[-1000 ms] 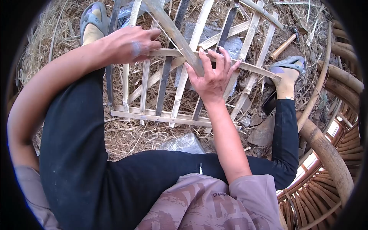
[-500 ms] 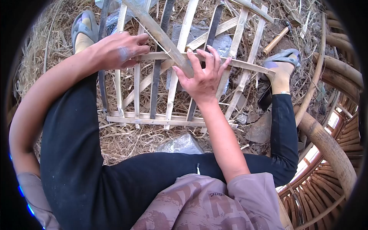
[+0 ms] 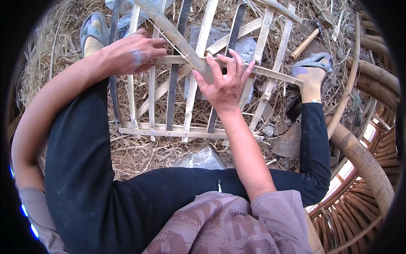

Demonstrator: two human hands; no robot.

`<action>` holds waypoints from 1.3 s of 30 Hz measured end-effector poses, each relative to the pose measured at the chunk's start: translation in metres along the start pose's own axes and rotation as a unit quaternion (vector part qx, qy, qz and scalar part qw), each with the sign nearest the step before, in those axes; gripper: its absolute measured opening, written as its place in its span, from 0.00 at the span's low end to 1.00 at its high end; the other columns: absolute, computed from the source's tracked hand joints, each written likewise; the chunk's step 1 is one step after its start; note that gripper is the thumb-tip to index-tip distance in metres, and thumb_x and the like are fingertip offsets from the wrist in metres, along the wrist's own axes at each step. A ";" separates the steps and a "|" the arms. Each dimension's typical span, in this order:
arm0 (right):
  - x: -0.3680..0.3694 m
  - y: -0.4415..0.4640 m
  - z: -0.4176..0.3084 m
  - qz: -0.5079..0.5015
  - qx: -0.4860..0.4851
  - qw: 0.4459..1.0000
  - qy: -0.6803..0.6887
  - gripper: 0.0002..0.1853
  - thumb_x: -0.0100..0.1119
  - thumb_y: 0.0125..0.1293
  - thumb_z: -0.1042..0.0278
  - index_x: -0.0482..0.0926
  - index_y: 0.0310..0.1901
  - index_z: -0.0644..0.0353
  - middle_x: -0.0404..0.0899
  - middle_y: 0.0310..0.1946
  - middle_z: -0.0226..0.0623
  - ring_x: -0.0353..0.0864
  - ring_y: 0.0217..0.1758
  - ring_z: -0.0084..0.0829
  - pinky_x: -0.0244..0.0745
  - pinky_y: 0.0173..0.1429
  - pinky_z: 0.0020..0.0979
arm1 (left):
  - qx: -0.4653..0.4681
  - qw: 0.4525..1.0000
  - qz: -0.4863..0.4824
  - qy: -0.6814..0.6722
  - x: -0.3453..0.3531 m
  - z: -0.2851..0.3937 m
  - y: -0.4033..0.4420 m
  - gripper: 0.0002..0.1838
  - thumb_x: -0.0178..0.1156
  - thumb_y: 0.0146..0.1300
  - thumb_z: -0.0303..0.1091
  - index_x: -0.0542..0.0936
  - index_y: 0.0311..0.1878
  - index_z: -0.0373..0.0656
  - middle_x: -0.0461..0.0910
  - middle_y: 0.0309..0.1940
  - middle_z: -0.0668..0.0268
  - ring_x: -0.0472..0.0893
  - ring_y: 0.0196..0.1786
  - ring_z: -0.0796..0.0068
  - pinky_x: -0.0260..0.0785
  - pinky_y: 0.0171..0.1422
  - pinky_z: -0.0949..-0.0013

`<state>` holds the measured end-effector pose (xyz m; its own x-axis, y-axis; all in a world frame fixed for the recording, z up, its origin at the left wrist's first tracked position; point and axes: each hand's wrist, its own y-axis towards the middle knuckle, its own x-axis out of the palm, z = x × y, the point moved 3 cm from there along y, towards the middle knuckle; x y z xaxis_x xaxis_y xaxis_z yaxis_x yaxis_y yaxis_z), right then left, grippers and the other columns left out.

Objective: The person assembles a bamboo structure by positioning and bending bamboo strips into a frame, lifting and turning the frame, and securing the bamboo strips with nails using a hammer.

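A lattice of light and dark bamboo slats (image 3: 190, 95) lies before me, joined by a double crosspiece (image 3: 182, 133) along its near edge. A thin bamboo strip (image 3: 275, 75) runs crosswise over the slats. At its left end, my left hand (image 3: 136, 53) is closed around it with bent fingers. My right hand (image 3: 226, 82) rests across the strip farther right, fingers spread and slightly bent over it. Between the hands, a thicker bamboo piece (image 3: 173, 34) slants down across the lattice, its lower end beside my right thumb.
A hammer (image 3: 305, 43) with a wooden handle lies at the upper right, near my right foot (image 3: 312, 80). Clear plastic (image 3: 127, 19) sits at upper left. A stone block (image 3: 199, 158) lies below the lattice on straw. Curved bamboo poles (image 3: 359, 154) and a slatted bamboo structure border the right side.
Both hands keep nearly the same places on the strip. My left fingers have shifted slightly, with one finger raised more. The whole view has moved very little.
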<state>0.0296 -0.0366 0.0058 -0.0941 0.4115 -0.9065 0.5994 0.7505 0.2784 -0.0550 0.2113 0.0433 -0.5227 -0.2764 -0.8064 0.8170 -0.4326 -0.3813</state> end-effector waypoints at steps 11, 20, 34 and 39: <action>0.000 0.001 0.000 0.009 -0.002 1.000 -0.014 0.26 0.71 0.55 0.35 0.88 0.47 0.45 0.77 0.48 0.32 0.67 0.69 0.41 0.40 0.79 0.71 | 0.005 1.000 -0.015 0.013 -0.002 -0.002 0.003 0.20 0.69 0.55 0.27 0.78 0.52 0.42 0.78 0.47 0.62 0.80 0.54 0.62 0.61 0.69 0.51; -0.004 0.001 -0.001 0.013 0.006 1.000 -0.005 0.26 0.75 0.51 0.38 0.89 0.47 0.45 0.77 0.47 0.31 0.68 0.69 0.42 0.44 0.78 0.66 | -0.011 1.000 -0.002 -0.012 -0.006 0.000 0.001 0.20 0.69 0.55 0.26 0.75 0.50 0.43 0.76 0.43 0.61 0.81 0.49 0.57 0.62 0.69 0.50; -0.003 0.000 0.000 -0.015 0.009 1.000 0.010 0.30 0.71 0.54 0.33 0.85 0.51 0.46 0.74 0.52 0.34 0.65 0.71 0.43 0.38 0.78 0.69 | 0.009 0.999 0.034 -0.014 -0.007 0.000 -0.001 0.18 0.68 0.54 0.25 0.76 0.48 0.41 0.76 0.41 0.60 0.81 0.46 0.56 0.65 0.64 0.52; -0.010 0.003 -0.002 -0.028 0.009 0.999 0.022 0.35 0.64 0.58 0.26 0.83 0.54 0.48 0.73 0.54 0.36 0.63 0.72 0.45 0.38 0.78 0.70 | 0.007 1.000 0.021 -0.011 -0.007 -0.001 0.000 0.18 0.68 0.54 0.26 0.75 0.47 0.41 0.76 0.42 0.60 0.81 0.45 0.55 0.66 0.62 0.52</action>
<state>0.0309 -0.0373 0.0161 -0.1629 0.3915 -0.9056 0.6057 0.7643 0.2214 -0.0510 0.2143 0.0489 -0.4934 -0.3125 -0.8117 0.8346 -0.4330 -0.3406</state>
